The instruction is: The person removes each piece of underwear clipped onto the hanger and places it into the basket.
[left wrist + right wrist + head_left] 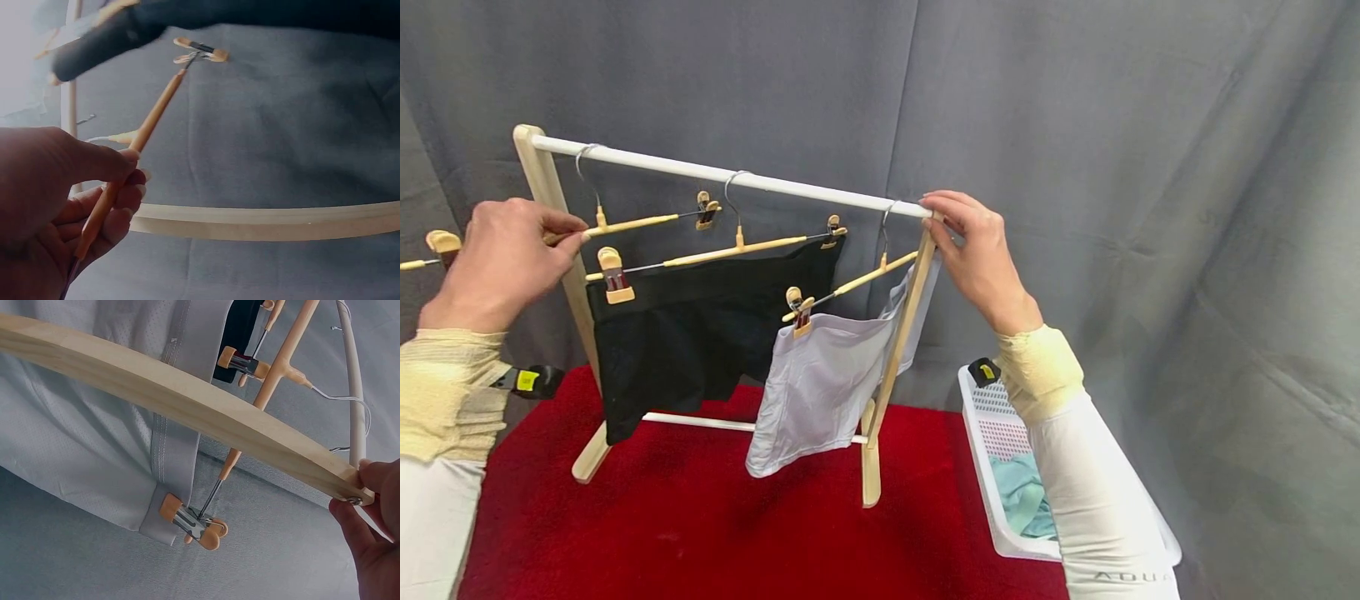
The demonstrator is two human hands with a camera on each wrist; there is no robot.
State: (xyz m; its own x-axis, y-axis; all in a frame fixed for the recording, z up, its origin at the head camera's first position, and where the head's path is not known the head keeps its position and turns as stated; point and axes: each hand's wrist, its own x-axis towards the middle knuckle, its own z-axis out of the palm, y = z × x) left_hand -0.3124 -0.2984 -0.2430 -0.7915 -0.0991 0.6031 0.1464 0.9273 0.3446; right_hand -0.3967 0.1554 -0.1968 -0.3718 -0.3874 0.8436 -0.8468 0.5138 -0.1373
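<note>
My left hand (508, 258) pinches the bar of a clip hanger (632, 224) between thumb and fingers. No garment shows on its clips, and its metal hook is at the white rail (700, 169) near the left end. At the opposite end, my right hand (973, 250) grips the top corner of the wooden rack, thumb and fingers around the joint, seen closely in the right wrist view. Black shorts (677, 333) hang from the middle hanger (737, 250). Pale grey shorts (827, 375) are clipped to the right hanger (880, 271), partly behind the rack's upright (898, 350).
The rack stands on a red cloth (722, 533). To its right is a white plastic basket (981, 475) with teal fabric (1018, 492) inside, partly covered by my right forearm. A grey curtain (1075, 125) hangs behind everything.
</note>
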